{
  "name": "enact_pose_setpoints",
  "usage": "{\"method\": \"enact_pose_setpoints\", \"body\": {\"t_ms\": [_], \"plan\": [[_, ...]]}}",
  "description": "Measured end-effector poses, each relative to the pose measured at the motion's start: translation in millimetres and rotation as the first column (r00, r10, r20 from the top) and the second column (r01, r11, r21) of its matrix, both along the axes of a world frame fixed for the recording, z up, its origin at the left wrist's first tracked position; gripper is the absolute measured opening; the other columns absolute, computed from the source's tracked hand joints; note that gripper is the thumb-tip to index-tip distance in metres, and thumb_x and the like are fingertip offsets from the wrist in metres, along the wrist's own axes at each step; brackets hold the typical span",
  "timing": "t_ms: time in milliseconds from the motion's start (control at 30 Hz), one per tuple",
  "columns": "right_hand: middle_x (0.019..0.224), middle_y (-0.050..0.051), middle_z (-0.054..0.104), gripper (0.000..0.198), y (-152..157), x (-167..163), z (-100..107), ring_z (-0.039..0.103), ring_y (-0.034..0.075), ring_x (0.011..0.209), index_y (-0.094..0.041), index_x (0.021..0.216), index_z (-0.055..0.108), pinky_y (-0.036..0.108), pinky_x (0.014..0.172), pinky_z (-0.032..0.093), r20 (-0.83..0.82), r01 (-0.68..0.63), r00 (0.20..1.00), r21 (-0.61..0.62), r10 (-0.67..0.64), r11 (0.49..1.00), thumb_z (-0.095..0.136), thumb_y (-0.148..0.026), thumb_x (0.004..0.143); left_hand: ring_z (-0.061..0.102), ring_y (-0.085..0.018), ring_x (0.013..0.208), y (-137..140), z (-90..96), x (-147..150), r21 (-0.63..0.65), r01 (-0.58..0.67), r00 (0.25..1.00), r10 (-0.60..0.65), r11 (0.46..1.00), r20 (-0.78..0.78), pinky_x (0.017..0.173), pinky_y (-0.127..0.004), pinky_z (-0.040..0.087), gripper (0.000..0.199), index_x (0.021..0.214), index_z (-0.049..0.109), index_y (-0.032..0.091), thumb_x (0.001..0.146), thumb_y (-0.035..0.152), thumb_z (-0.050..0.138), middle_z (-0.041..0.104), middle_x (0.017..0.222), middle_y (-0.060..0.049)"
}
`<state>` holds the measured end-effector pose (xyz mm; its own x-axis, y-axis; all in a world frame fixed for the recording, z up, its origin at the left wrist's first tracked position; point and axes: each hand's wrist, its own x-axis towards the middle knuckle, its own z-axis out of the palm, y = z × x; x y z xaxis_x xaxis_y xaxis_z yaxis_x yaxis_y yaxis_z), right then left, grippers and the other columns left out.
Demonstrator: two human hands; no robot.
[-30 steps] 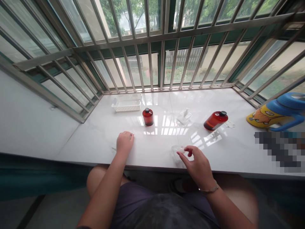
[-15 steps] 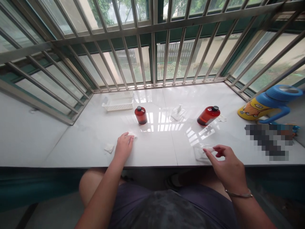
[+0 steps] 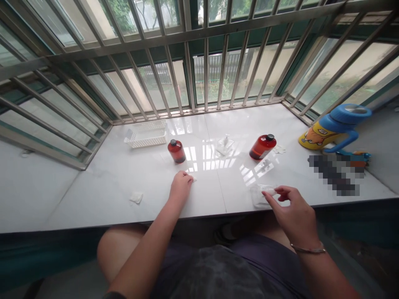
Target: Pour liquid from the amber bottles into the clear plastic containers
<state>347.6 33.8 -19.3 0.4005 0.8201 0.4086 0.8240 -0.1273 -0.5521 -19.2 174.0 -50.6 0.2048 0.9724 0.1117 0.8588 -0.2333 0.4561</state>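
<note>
My left hand (image 3: 181, 185) is closed in a pinch over the table, with a small white piece, like tissue or cotton (image 3: 195, 179), showing at its fingertips. A red-brown bottle with a black cap (image 3: 177, 152) stands just beyond it. My right hand (image 3: 294, 207) pinches a clear plastic packet (image 3: 259, 195) by its right side, near the table's front edge; whatever else lies between thumb and finger is too small to make out. To the left, a crumpled white tissue-like piece (image 3: 136, 197) lies on the table.
A second red-brown bottle (image 3: 262, 148) stands at right, with small white bits (image 3: 279, 149) beside it. Between the bottles sits a clear plastic item (image 3: 225, 146). A white basket (image 3: 146, 135) is at back left, a blue-and-yellow flask (image 3: 330, 128) at right. Window bars border the table (image 3: 102, 178).
My left hand has moved right with the small white piece, away from the crumpled one. My right hand keeps its pinch at the clear packet. The camera view has shifted and tilted slightly.
</note>
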Motion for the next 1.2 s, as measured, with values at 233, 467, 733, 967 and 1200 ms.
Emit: {"method": "enact_pose_setpoints", "body": {"t_ms": [233, 467, 733, 967, 1200], "plan": [[0.087, 0.003, 0.069, 0.067, -13.8, 6.2, -1.1, 0.070, 0.024, 0.076, -0.024, 0.108, 0.068, 0.035, 0.071, 0.048, 0.001, 0.043, 0.999, -0.026, -0.043, 0.999, 0.063, -0.088, 0.089, 0.064, -0.024, 0.101, -27.8, -2.4, 94.3, -0.024, 0.217, 0.975, -0.218, 0.976, -0.043, 0.090, -0.035, 0.053, 0.021, 0.092, 0.081, 0.021, 0.100, 0.017, 0.062, 0.071, 0.110, -0.008], [0.085, 0.003, 0.069, 0.063, -18.1, 9.8, -1.4, 0.067, 0.022, 0.070, -0.023, 0.106, 0.069, 0.035, 0.071, 0.048, -0.003, 0.037, 0.999, -0.012, -0.037, 0.999, 0.064, -0.085, 0.090, 0.062, -0.028, 0.106, 3.3, 3.9, 71.6, -0.005, 0.039, 0.982, -0.039, 0.999, -0.184, 0.093, -0.040, 0.047, 0.027, 0.103, 0.081, 0.023, 0.107, 0.024, 0.055, 0.071, 0.117, -0.010], [0.087, 0.003, 0.069, 0.062, -15.7, 7.6, -2.2, 0.070, 0.022, 0.075, -0.024, 0.108, 0.069, 0.033, 0.070, 0.048, 0.001, 0.046, 0.999, -0.001, -0.046, 0.999, 0.065, -0.083, 0.091, 0.064, -0.032, 0.108, 32.0, 20.2, -39.3, 0.049, -0.338, 0.875, 0.333, 0.940, -0.351, 0.091, -0.043, 0.048, 0.032, 0.111, 0.084, 0.025, 0.107, 0.034, 0.054, 0.071, 0.119, -0.013], [0.085, 0.001, 0.068, 0.051, -12.3, -0.3, -0.1, 0.069, 0.021, 0.073, -0.023, 0.107, 0.069, 0.033, 0.074, 0.051, -0.011, -0.008, 1.000, 0.071, 0.009, 0.997, 0.069, -0.073, 0.095, 0.066, -0.039, 0.108, 16.3, 42.6, -160.3, 0.060, -0.565, 0.725, 0.530, 0.823, -0.440, 0.091, -0.053, 0.053, 0.038, 0.111, 0.085, 0.020, 0.104, 0.039, 0.052, 0.070, 0.124, -0.020], [0.091, 0.001, 0.070, 0.034, 0.0, -29.8, -0.6, 0.069, 0.020, 0.078, -0.024, 0.110, 0.066, 0.034, 0.079, 0.055, -0.009, -0.175, 0.984, 0.130, 0.178, 0.976, 0.073, -0.056, 0.100, 0.063, -0.042, 0.124, 6.1, 49.6, -199.9, 0.121, -0.595, 0.720, 0.593, 0.795, -0.361, 0.099, -0.057, 0.055, 0.037, 0.118, 0.081, 0.019, 0.102, 0.040, 0.055, 0.063, 0.144, -0.021]]}}
